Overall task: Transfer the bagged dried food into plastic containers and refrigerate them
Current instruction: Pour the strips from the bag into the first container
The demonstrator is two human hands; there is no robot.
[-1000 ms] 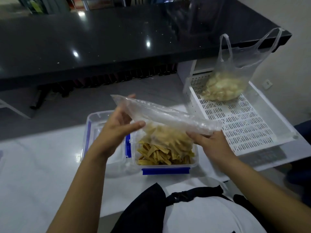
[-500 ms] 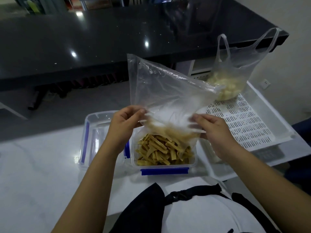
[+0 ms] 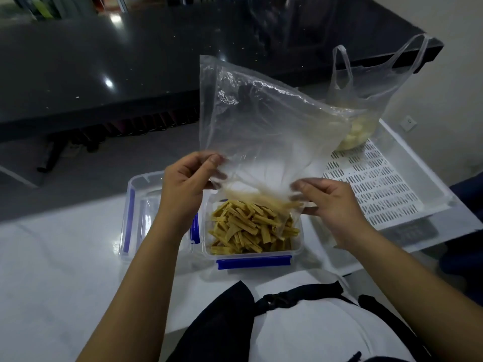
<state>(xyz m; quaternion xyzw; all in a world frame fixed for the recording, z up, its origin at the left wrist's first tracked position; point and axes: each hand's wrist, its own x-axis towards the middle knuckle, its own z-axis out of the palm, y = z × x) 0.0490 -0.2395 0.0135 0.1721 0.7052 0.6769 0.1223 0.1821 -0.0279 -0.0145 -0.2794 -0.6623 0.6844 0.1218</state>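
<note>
A clear plastic bag (image 3: pixel 261 126) stands upside down over a clear plastic container (image 3: pixel 253 253) with blue clips. My left hand (image 3: pixel 185 189) pinches the bag's mouth on the left side and my right hand (image 3: pixel 332 205) pinches it on the right, both just above the container. Yellow dried strips (image 3: pixel 248 228) fill the container, and a few still sit in the bag's mouth. The bag's upper part looks empty. A second clear carrier bag (image 3: pixel 366 105) with pale food pieces stands at the back right.
The container's lid (image 3: pixel 136 205) with blue clips lies on the white counter (image 3: pixel 52 270) just left of it. A white perforated tray (image 3: pixel 386 189) sits at the right, holding the carrier bag. A dark glossy counter (image 3: pixel 104 61) runs across the back.
The bag went from lying sideways over the container to upside down with its bottom raised. The strips have dropped out of it into the container. Both hands stayed at its mouth.
</note>
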